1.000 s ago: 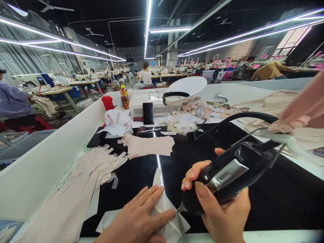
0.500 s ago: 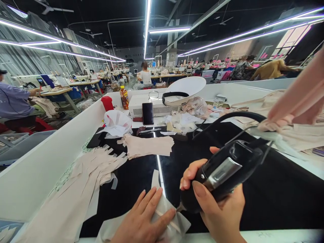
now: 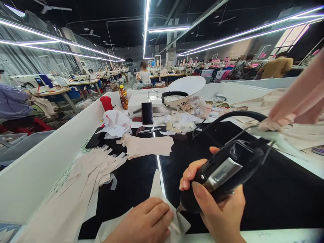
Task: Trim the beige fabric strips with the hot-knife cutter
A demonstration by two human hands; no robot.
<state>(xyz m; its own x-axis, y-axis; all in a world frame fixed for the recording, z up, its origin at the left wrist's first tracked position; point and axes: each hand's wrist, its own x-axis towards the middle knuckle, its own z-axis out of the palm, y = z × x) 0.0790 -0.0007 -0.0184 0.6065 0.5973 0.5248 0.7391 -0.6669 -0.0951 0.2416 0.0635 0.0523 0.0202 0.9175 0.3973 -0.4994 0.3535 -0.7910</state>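
Note:
My right hand (image 3: 217, 209) grips a black handheld power tool (image 3: 222, 173) with a metal plate on its side and a black cord looping off to the right. Its pointed tip touches a pale, translucent fabric piece (image 3: 157, 189) on the glossy black worktop (image 3: 278, 199). My left hand (image 3: 144, 224) lies on that piece near the front edge, fingers curled and pressing on the fabric just left of the tool's tip.
A pile of beige cut pieces (image 3: 76, 192) lies at left, a smaller stack (image 3: 149, 145) mid-table. Behind stand a phone (image 3: 146, 113), white box machine (image 3: 141, 104), pen (image 3: 149, 130), red cup (image 3: 106, 103), bottle (image 3: 124, 97). Peach fabric (image 3: 301, 101) hangs at right. White walls (image 3: 45, 162) border the bench; other people work beyond.
My left hand's fingers have gone from flat and stretched out to curled, and the hand has drawn back toward me on the fabric. The right hand and tool have barely shifted.

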